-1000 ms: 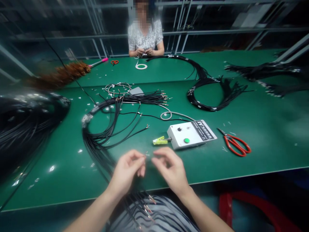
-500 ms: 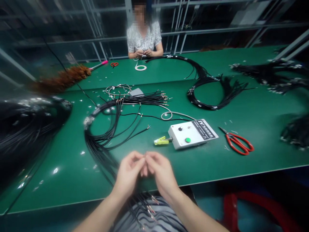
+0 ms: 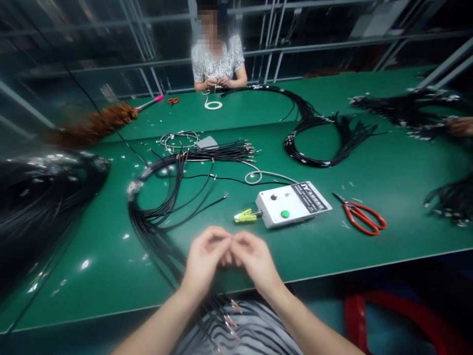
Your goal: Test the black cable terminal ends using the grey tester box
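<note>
My left hand [image 3: 207, 256] and my right hand [image 3: 254, 254] meet fingertip to fingertip above the table's near edge. Both are closed in a pinch, and whatever lies between the fingertips is too small or hidden to make out. Beneath my left hand passes a bundle of black cables [image 3: 162, 249], whose stripped ends [image 3: 231, 323] with bare wires hang over my lap. The bundle curves back on the table to a taped section [image 3: 135, 187]. Just beyond my hands sit a yellow clip [image 3: 245, 216] and the white box [image 3: 291, 204] with a green button and a black knob.
Red-handled cutters [image 3: 364, 217] lie right of the box. Another cable coil [image 3: 314, 160] rests behind it. A large dark cable pile [image 3: 48, 197] is at left, more bundles [image 3: 406, 106] at right. A co-worker [image 3: 219, 64] sits opposite; another person's hand [image 3: 461, 126] shows at the right edge.
My joined hands have shifted slightly right, still pinched together. Another person's hand has appeared at the right edge by the cable bundles. The view has moved a little.
</note>
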The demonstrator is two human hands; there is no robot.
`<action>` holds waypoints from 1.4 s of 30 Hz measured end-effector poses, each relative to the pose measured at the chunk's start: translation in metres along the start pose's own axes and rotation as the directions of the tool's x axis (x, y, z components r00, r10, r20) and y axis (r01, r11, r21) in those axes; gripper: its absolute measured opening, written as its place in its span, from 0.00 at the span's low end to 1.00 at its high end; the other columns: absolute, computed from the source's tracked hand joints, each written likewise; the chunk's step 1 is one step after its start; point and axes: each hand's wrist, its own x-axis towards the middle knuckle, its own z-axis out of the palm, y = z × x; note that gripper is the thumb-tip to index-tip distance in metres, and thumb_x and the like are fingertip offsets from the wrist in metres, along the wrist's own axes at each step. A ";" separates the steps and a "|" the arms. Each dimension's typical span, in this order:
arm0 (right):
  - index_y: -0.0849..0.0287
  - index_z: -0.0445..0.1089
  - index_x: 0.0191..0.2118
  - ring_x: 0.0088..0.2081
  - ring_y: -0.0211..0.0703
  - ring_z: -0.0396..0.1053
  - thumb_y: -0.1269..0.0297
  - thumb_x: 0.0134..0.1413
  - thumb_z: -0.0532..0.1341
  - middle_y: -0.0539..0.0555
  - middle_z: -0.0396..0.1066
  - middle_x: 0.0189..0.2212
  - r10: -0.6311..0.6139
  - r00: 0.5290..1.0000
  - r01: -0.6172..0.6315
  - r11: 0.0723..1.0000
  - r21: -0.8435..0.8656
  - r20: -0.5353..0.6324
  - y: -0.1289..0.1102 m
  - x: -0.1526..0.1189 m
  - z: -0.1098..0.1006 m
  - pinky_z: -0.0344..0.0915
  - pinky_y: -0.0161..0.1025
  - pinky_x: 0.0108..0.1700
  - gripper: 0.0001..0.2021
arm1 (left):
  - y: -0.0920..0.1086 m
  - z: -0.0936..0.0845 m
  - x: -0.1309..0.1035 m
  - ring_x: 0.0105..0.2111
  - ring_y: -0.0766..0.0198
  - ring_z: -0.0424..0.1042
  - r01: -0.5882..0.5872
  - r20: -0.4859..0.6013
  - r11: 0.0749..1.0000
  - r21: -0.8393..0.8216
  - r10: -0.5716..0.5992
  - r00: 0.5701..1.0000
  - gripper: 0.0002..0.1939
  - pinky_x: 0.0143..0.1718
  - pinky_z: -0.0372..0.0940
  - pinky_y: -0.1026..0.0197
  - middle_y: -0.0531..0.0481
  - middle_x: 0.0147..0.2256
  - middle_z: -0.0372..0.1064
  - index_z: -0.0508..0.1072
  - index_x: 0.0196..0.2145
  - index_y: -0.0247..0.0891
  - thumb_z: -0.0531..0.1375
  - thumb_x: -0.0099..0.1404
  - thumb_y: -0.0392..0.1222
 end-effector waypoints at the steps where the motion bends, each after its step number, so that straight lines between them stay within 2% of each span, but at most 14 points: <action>1: 0.60 0.69 0.27 0.20 0.33 0.61 0.55 0.53 0.66 0.47 0.67 0.19 -0.031 1.000 0.031 0.999 -0.033 0.000 -0.001 0.000 -0.002 0.55 0.32 0.23 0.14 | -0.002 0.001 0.001 0.22 0.74 0.67 0.000 -0.026 1.000 -0.012 -0.001 1.000 0.08 0.23 0.61 0.69 0.52 0.34 0.67 0.73 0.34 0.34 0.66 0.60 0.40; 4: 0.58 0.69 0.27 0.25 0.35 0.65 0.59 0.57 0.64 0.48 0.66 0.25 -0.198 0.980 0.192 0.955 -0.227 -0.002 -0.004 0.000 -0.009 0.60 0.34 0.28 0.11 | -0.005 0.003 0.000 0.24 0.71 0.70 -0.025 -0.055 0.998 0.064 0.028 0.998 0.08 0.26 0.66 0.67 0.51 0.35 0.68 0.73 0.32 0.33 0.66 0.60 0.40; 8: 0.57 0.70 0.30 0.30 0.37 0.66 0.66 0.61 0.59 0.50 0.66 0.30 -0.382 0.921 0.360 0.756 -0.546 0.079 -0.009 -0.001 -0.019 0.62 0.35 0.33 0.08 | -0.010 0.004 -0.004 0.21 0.72 0.67 -0.117 -0.079 0.947 0.299 0.146 0.986 0.07 0.22 0.64 0.66 0.51 0.35 0.66 0.74 0.33 0.34 0.61 0.65 0.41; 10: 0.57 0.69 0.32 0.30 0.38 0.66 0.67 0.63 0.57 0.50 0.67 0.30 -0.425 0.896 0.404 0.662 -0.631 0.129 -0.009 -0.001 -0.022 0.61 0.35 0.34 0.07 | -0.015 0.004 -0.005 0.22 0.71 0.66 -0.182 -0.070 0.873 0.452 0.238 0.969 0.06 0.23 0.63 0.66 0.52 0.34 0.66 0.73 0.34 0.36 0.59 0.67 0.40; 14: 0.57 0.69 0.34 0.32 0.39 0.68 0.69 0.64 0.56 0.51 0.69 0.31 -0.496 0.848 0.448 0.478 -0.755 0.190 -0.003 0.000 -0.029 0.60 0.36 0.36 0.08 | -0.025 0.006 -0.005 0.33 0.63 0.69 -0.316 0.023 0.664 0.678 0.410 0.912 0.07 0.35 0.64 0.62 0.50 0.33 0.67 0.72 0.34 0.37 0.55 0.70 0.36; 16: 0.57 0.70 0.34 0.33 0.40 0.68 0.69 0.64 0.56 0.51 0.70 0.32 -0.510 0.832 0.450 0.391 -0.803 0.218 -0.001 -0.001 -0.035 0.60 0.36 0.37 0.08 | -0.029 0.007 -0.003 0.34 0.63 0.68 -0.337 0.058 0.629 0.700 0.420 0.906 0.08 0.37 0.63 0.62 0.50 0.32 0.67 0.70 0.33 0.38 0.54 0.70 0.35; 20: 0.56 0.71 0.37 0.33 0.41 0.68 0.67 0.65 0.56 0.51 0.72 0.34 -0.505 0.828 0.402 0.231 -0.886 0.244 -0.002 -0.006 -0.051 0.58 0.38 0.38 0.07 | -0.033 0.005 0.001 0.33 0.63 0.67 -0.308 0.072 0.654 0.691 0.363 0.929 0.09 0.35 0.61 0.62 0.51 0.31 0.66 0.69 0.32 0.38 0.53 0.70 0.35; 24: 0.57 0.71 0.44 0.34 0.43 0.68 0.64 0.64 0.59 0.53 0.73 0.39 -0.485 0.821 0.396 0.102 -0.912 0.302 -0.009 -0.009 -0.052 0.55 0.39 0.37 0.06 | -0.033 0.002 0.001 0.32 0.63 0.67 -0.289 0.068 0.675 0.679 0.334 0.940 0.08 0.34 0.61 0.63 0.51 0.31 0.66 0.69 0.32 0.38 0.54 0.70 0.36; 26: 0.57 0.72 0.41 0.34 0.43 0.68 0.63 0.63 0.60 0.53 0.74 0.36 -0.475 0.798 0.439 0.038 -0.898 0.370 -0.011 -0.006 -0.046 0.53 0.40 0.36 0.06 | -0.032 0.003 0.000 0.31 0.63 0.66 -0.302 0.087 0.664 0.684 0.336 0.938 0.09 0.34 0.60 0.63 0.51 0.30 0.65 0.68 0.31 0.38 0.54 0.70 0.36; 28: 0.57 0.72 0.34 0.31 0.42 0.67 0.64 0.64 0.59 0.51 0.73 0.30 -0.470 0.766 0.483 -0.026 -0.875 0.437 -0.012 -0.002 -0.041 0.50 0.41 0.35 0.07 | -0.029 0.003 -0.002 0.31 0.64 0.66 -0.321 0.118 0.642 0.696 0.338 0.934 0.09 0.34 0.60 0.63 0.52 0.30 0.64 0.68 0.31 0.38 0.53 0.70 0.35; 30: 0.57 0.71 0.30 0.28 0.41 0.65 0.66 0.66 0.57 0.49 0.71 0.26 -0.463 0.739 0.526 -0.059 -0.848 0.490 -0.012 0.001 -0.041 0.48 0.41 0.34 0.11 | -0.027 0.004 -0.002 0.31 0.64 0.65 -0.337 0.150 0.625 0.704 0.333 0.931 0.09 0.34 0.60 0.63 0.51 0.30 0.64 0.68 0.31 0.38 0.53 0.70 0.34; 32: 0.56 0.71 0.31 0.28 0.40 0.65 0.66 0.66 0.56 0.49 0.72 0.27 -0.462 0.727 0.550 -0.053 -0.833 0.509 -0.012 0.002 -0.046 0.48 0.41 0.34 0.12 | -0.026 0.005 -0.002 0.31 0.64 0.65 -0.348 0.171 0.621 0.702 0.328 0.929 0.09 0.34 0.60 0.63 0.51 0.30 0.64 0.67 0.31 0.38 0.53 0.70 0.34; 38: 0.57 0.73 0.35 0.34 0.41 0.67 0.65 0.64 0.59 0.50 0.75 0.32 -0.480 0.765 0.477 -0.025 -0.879 0.429 -0.019 -0.002 -0.057 0.49 0.41 0.35 0.07 | -0.024 0.003 0.000 0.32 0.64 0.65 -0.354 0.172 0.622 0.698 0.335 0.927 0.09 0.35 0.60 0.62 0.51 0.31 0.64 0.67 0.32 0.38 0.52 0.71 0.34; 42: 0.56 0.73 0.34 0.33 0.41 0.65 0.65 0.65 0.58 0.50 0.75 0.33 -0.468 0.718 0.545 -0.082 -0.835 0.515 -0.022 0.003 -0.051 0.49 0.41 0.35 0.08 | -0.020 0.002 0.002 0.33 0.63 0.65 -0.406 0.255 0.592 0.696 0.325 0.911 0.09 0.37 0.61 0.62 0.50 0.32 0.64 0.67 0.33 0.38 0.51 0.71 0.33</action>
